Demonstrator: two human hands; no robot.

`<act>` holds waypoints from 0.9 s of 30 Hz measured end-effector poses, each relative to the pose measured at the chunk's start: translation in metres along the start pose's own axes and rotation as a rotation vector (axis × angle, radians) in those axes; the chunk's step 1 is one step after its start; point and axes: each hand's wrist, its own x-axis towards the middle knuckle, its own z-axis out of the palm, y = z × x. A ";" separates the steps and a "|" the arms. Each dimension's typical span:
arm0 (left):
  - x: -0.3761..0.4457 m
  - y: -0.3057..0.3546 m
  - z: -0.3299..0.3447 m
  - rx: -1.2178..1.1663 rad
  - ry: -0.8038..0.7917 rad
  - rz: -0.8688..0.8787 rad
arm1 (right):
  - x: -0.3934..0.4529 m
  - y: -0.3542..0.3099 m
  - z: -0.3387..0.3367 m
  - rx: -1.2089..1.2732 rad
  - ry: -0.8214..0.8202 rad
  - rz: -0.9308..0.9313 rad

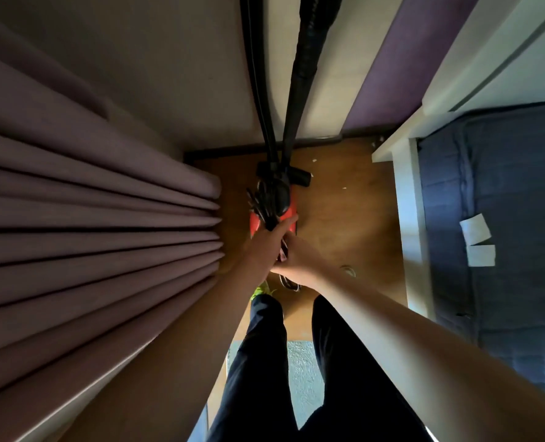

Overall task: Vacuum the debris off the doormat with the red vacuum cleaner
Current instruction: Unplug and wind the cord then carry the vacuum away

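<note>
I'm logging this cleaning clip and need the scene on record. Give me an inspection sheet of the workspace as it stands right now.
Surface: brown wooden floor, lit in the middle.
Job's things: red vacuum cleaner standing on the floor, its black hose rising out of view; a grey textured mat shows between the legs, probably the doormat.
Clutter: small white scraps on the floor near the wall.
Hands: left hand grips the bundled cord at the vacuum; right hand is closed on the cord below it.
Cables: black cord coiled on the vacuum; a loop hangs under the right hand.
Surroundings: pleated curtain on the left, blue bedding on the right.
</note>
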 end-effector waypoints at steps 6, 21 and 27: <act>0.024 -0.005 0.008 0.026 0.013 0.069 | 0.009 0.017 -0.013 0.091 -0.056 -0.042; 0.070 0.010 -0.002 -0.618 -0.289 -0.038 | 0.057 0.038 -0.076 0.525 -0.850 0.275; 0.112 -0.019 0.010 -0.631 0.004 -0.073 | 0.093 0.048 -0.058 -0.258 -0.271 0.063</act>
